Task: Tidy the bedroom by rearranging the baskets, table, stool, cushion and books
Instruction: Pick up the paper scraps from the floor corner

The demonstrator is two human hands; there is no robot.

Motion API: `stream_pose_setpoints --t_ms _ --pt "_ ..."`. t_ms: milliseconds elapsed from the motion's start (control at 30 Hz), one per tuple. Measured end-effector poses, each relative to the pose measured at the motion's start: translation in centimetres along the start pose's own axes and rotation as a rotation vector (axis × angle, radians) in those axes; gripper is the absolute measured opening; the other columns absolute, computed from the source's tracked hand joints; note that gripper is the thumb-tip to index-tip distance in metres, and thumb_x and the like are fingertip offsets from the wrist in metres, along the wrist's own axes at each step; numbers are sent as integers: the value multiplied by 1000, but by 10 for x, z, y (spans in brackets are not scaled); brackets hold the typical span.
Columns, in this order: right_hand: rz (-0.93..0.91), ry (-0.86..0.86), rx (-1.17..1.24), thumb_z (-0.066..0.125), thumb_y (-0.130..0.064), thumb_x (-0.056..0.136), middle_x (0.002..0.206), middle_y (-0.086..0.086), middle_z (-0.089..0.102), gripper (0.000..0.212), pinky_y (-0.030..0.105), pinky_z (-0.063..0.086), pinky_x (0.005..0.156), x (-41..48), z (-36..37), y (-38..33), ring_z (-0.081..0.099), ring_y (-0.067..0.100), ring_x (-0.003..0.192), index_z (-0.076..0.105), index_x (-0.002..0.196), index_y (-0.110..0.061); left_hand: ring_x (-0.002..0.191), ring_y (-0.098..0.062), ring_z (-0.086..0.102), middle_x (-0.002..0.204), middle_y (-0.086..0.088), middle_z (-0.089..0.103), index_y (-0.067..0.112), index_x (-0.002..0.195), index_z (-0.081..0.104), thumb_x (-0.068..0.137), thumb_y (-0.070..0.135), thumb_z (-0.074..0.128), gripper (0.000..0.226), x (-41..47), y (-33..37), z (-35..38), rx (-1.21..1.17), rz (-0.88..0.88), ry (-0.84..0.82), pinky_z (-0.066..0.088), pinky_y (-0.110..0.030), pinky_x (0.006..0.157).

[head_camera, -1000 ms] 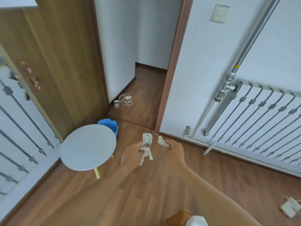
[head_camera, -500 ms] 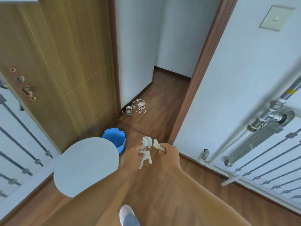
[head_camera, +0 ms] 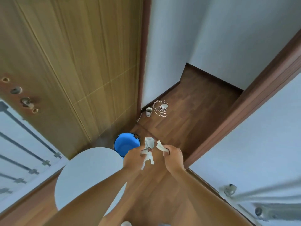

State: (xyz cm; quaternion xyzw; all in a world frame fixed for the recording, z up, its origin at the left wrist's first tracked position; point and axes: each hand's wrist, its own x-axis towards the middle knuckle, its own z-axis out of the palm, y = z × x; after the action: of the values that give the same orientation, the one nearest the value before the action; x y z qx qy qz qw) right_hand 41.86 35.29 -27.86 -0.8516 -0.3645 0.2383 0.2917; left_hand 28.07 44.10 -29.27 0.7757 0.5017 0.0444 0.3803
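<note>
1. Gripping two white scraps: left hand [head_camera: 132,158] curls round the crumpled scrap [head_camera: 148,151], right hand [head_camera: 173,158] round the smaller scrap [head_camera: 160,146].
2. One round table [head_camera: 84,173] stands below the left forearm.
3. One blue bucket [head_camera: 126,144] just behind it.

The floor [head_camera: 195,111] is wood plank with a soft sheen. The door [head_camera: 73,62] shows matt, grained wood veneer. The table [head_camera: 84,173] top is smooth and matt. The bucket [head_camera: 125,144] is glossy blue plastic. The scraps [head_camera: 149,154] look crumpled, papery.
</note>
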Motion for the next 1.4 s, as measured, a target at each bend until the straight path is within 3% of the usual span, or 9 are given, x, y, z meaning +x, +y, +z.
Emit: stream_pose_setpoints --t_ms 100,200,267,500,767,833,967,1233,1400 --pt "-65 -72 -27 48 -4 93 102 7 69 32 17 41 74 40 14 -18 60 21 95 65 119 -9 107 -21 59 118 -3 63 24 134 50 96 29 48 38 32 -17 -3 -8 -89 62 47 -30 89" --pt "-139 -126 -61 50 -4 92 105 8 70 31 25 48 86 78 30 -29 63 22 100 65 119 -9 80 -11 58 93 5 59 22 124 54 98 35 43 31 61 -30 -2 -51 -163 120 44 -15 70" --pt "-166 -176 -68 50 -2 90 97 10 71 30 28 49 77 109 45 -31 63 22 88 68 114 -9 71 -9 55 89 8 57 22 123 54 98 34 43 30 84 -36 -1 -82 -225 167 40 -9 61" --pt "-243 -401 -182 47 -4 90 89 10 66 21 19 28 60 228 93 -28 54 20 77 65 101 -5 85 -18 55 111 -5 67 23 121 61 90 16 47 35 180 -56 15 -236 -491 304 40 -23 66" --pt "-322 -564 -199 49 1 88 86 16 68 20 16 39 55 347 175 0 60 26 76 68 95 1 72 -25 55 80 -5 63 24 101 64 80 8 46 32 286 -98 55 -454 -755 352 40 -27 53" --pt "-324 -613 -214 50 0 89 88 18 68 19 24 47 62 367 202 16 62 29 82 67 96 3 76 -26 55 83 -5 61 22 108 64 82 7 46 35 306 -113 72 -495 -794 373 39 -27 55" --pt "-332 -703 -244 52 -8 94 99 9 69 20 8 37 62 395 255 51 58 14 82 66 108 -5 77 -30 56 80 -6 60 19 103 66 83 6 47 31 338 -145 109 -572 -872 391 42 -29 59" --pt "-286 -793 -260 51 -11 95 93 7 68 17 28 51 72 432 347 119 59 15 81 66 101 -5 74 -24 56 85 -6 63 16 104 65 83 13 52 25 386 -218 190 -819 -1075 515 40 -26 59" --pt "-293 -817 -265 49 -7 93 76 2 59 16 21 39 56 444 393 150 55 17 73 64 89 -4 76 -21 57 87 -5 62 19 100 61 85 11 53 19 409 -252 223 -933 -1140 531 41 -25 57"
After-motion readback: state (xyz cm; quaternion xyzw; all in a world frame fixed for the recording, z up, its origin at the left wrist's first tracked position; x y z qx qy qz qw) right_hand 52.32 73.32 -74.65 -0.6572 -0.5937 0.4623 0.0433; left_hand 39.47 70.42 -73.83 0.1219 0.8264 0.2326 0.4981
